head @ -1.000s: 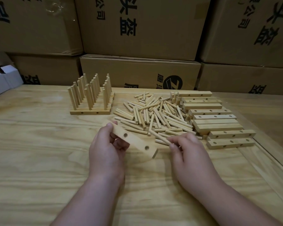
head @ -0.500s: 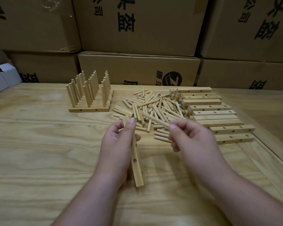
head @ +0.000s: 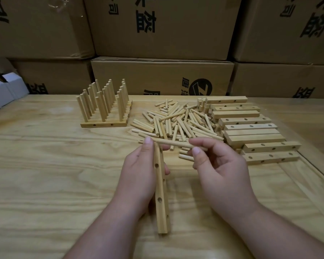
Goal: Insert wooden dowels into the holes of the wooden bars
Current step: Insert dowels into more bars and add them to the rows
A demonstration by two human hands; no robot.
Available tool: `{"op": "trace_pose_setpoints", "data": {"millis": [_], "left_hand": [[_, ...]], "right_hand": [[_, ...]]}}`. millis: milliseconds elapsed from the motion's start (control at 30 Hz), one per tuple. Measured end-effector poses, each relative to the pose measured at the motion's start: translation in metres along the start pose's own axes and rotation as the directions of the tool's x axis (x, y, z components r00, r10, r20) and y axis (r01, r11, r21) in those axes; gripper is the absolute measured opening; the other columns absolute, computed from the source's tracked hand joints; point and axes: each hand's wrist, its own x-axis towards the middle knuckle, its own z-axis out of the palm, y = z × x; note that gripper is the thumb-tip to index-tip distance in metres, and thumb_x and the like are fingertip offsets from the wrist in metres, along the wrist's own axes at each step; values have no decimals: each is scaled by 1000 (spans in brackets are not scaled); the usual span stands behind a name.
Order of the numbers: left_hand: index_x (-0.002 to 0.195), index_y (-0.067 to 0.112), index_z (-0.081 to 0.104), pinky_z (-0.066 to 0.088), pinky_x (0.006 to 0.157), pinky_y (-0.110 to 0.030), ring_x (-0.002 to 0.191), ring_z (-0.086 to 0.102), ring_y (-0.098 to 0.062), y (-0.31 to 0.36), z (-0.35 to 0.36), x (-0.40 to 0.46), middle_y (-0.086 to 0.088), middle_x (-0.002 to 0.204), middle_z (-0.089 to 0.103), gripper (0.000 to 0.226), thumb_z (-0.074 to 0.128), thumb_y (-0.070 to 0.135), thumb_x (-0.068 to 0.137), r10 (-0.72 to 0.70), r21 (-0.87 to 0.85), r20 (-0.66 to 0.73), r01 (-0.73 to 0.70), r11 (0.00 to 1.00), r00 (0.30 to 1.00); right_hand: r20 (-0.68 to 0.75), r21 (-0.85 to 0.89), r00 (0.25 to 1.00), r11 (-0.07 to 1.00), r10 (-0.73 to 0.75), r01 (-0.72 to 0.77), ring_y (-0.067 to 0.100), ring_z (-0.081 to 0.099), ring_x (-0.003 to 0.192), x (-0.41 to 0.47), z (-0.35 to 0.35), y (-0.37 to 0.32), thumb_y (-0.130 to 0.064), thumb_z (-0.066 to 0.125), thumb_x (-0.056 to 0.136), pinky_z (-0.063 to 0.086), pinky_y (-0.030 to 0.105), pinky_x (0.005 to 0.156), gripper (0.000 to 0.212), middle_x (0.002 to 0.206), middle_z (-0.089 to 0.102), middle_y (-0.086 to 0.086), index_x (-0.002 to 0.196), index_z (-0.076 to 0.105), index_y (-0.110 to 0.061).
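My left hand (head: 138, 172) grips a wooden bar (head: 161, 206) with holes, held lengthwise so it points toward me, above the table. My right hand (head: 219, 165) pinches one wooden dowel (head: 178, 144) between thumb and fingers; the dowel lies level, its left tip next to the bar's far end. Behind the hands lies a loose pile of dowels (head: 176, 122). Empty bars (head: 251, 128) are lined up at the right. At the back left stand bars with upright dowels in them (head: 103, 107).
Stacked cardboard boxes (head: 161, 77) wall off the back of the wooden table (head: 45, 165). A white box (head: 2, 92) sits at the far left. A seam in the table runs along the right (head: 314, 169).
My left hand turned the bar from slanted across to pointing at me. My right hand picked a dowel from the pile and brought it to the bar's far end.
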Motion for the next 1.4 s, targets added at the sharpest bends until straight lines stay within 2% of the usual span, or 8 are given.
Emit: {"op": "trace_pose_setpoints", "data": {"millis": [333,500,733,833,1000,1200,1333,1400], "left_hand": [[92,36,79,42,41,-17,44,56,-6,1,-2,0,-1,56,66,51,33,55,105,-8,-52,1,8,999,1000],[94,38,78,45,43,-20,47,57,-8,1,-2,0,-1,58,66,49,35,59,103,-16,-54,27,17,998,1000],[95,38,79,42,42,-20,45,54,-8,1,-4,2,-1,58,65,50,35,60,102,-24,-74,38,26,997,999],[92,37,79,44,42,-21,45,56,-8,1,-3,1,-1,56,65,47,39,61,100,-24,-52,54,27,998,998],[86,29,76,45,46,-19,50,62,-9,0,-2,1,-2,55,66,48,44,63,97,-49,-25,61,51,998,997],[83,18,75,39,38,-15,40,54,-6,1,-4,1,-1,52,64,58,37,58,103,-74,-59,8,75,995,997],[91,34,80,41,41,-17,44,55,-5,2,-4,2,-1,56,65,52,35,57,104,-47,-80,13,48,996,999],[90,37,80,42,42,-17,45,56,-5,2,-4,2,-1,56,65,51,35,59,103,-38,-68,18,39,997,999]], "right_hand": [[16,4,998,998,-68,68,7,60,65,1,-1,7,-17,61,86,44,13,61,16,80,67,-10,93,71,-27],[32,-14,994,994,-106,106,6,63,71,1,-2,7,-16,63,87,46,12,65,16,83,69,-13,95,72,-28],[123,7,990,997,-72,72,12,61,61,7,-9,6,-31,62,87,52,26,59,17,70,67,-3,96,74,-24],[121,-95,981,982,-149,160,13,59,57,10,-15,5,-37,62,94,51,28,55,15,64,63,-4,86,72,-28],[137,-219,958,935,-253,279,8,56,56,12,-16,4,-41,54,93,40,12,54,30,55,56,-6,76,71,-23],[131,-159,975,966,-181,201,10,57,60,8,-13,10,-36,65,93,42,13,55,10,70,64,-10,89,71,-28],[136,-159,976,969,-170,191,18,63,73,11,-14,12,-28,68,89,51,24,62,7,84,68,-6,95,72,-31],[161,-175,970,962,-181,208,18,62,77,12,-15,12,-24,69,89,50,19,65,11,87,65,-8,97,72,-31]]}}
